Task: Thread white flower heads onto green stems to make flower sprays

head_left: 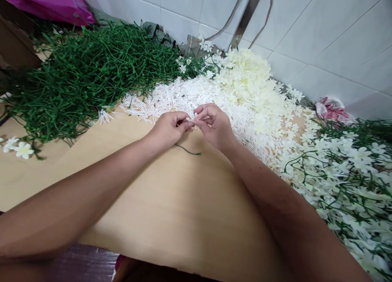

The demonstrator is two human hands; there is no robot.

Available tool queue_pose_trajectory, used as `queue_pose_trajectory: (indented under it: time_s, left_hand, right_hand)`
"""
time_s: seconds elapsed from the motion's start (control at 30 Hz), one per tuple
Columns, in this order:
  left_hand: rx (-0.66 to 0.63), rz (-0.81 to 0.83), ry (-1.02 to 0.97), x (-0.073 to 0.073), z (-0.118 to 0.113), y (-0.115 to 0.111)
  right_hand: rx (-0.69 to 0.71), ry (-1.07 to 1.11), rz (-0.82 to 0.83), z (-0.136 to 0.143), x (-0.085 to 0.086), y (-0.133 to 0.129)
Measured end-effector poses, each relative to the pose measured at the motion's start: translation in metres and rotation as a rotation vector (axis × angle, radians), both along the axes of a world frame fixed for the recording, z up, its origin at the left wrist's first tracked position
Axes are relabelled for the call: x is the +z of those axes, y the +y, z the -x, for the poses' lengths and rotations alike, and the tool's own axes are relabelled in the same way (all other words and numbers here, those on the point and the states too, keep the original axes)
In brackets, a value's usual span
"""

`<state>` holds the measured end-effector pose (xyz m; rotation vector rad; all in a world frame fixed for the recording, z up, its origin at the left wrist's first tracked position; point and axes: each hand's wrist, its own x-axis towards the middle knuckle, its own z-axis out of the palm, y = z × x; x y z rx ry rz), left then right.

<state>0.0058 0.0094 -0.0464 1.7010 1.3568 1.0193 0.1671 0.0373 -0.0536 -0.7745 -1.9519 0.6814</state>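
My left hand [169, 128] and my right hand [217, 124] meet above the cardboard, fingertips pinched close together. Between them is a small white artificial flower piece [192, 117], partly covered by the fingers. A thin green plastic stem [189, 151] sticks out from beneath my left hand, its free end pointing right; its upper part is hidden in the grip. Right behind the hands lies a heap of thin white flower pieces [183, 92].
A large pile of green stems [101, 65] fills the back left. Cream petals [248, 77] are heaped behind to the right, and assembled white flowers [346, 180] lie at the right. Cardboard [171, 208] covers the work surface, against a tiled wall [324, 32]. A pink bag [55, 4] sits back left.
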Motion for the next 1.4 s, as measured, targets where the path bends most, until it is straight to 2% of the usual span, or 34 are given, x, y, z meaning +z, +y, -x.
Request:
queue_pose_trajectory:
  time_s: [0.1, 0.17, 0.4, 0.53, 0.63, 0.77, 0.93, 1.07, 1.4]
  left_hand:
    - [0.024, -0.150, 0.138, -0.001, 0.003, 0.000]
    - [0.014, -0.268, 0.256, 0.000, 0.005, -0.001]
    - [-0.013, -0.612, 0.732, 0.011, 0.008, -0.009]
    - [-0.022, -0.652, 0.833, 0.015, 0.008, -0.010]
    - [-0.034, -0.612, 0.742, 0.015, 0.011, -0.009]
    - [-0.079, -0.484, 0.458, 0.016, 0.015, -0.008]
    - [-0.001, -0.333, 0.188, 0.015, 0.012, -0.007]
    - [0.012, -0.286, 0.130, 0.015, 0.008, -0.007]
    - [0.011, -0.260, 0.119, 0.019, 0.007, -0.009]
  right_hand:
    - [0.073, 0.086, 0.214, -0.001, -0.001, 0.003]
    - [0.110, 0.109, 0.279, -0.001, 0.000, 0.004]
    - [0.018, 0.152, 0.283, 0.001, 0.003, 0.000]
    - [0.039, 0.189, 0.350, 0.002, 0.006, -0.002]
    - [0.084, 0.212, 0.425, 0.002, 0.009, -0.002]
    - [0.129, 0.262, 0.508, 0.000, 0.010, 0.001]
    - [0.221, 0.290, 0.620, -0.002, 0.010, 0.001]
    - [0.243, 0.294, 0.631, 0.000, 0.012, -0.001]
    - [0.181, 0.263, 0.572, 0.006, 0.017, -0.005]
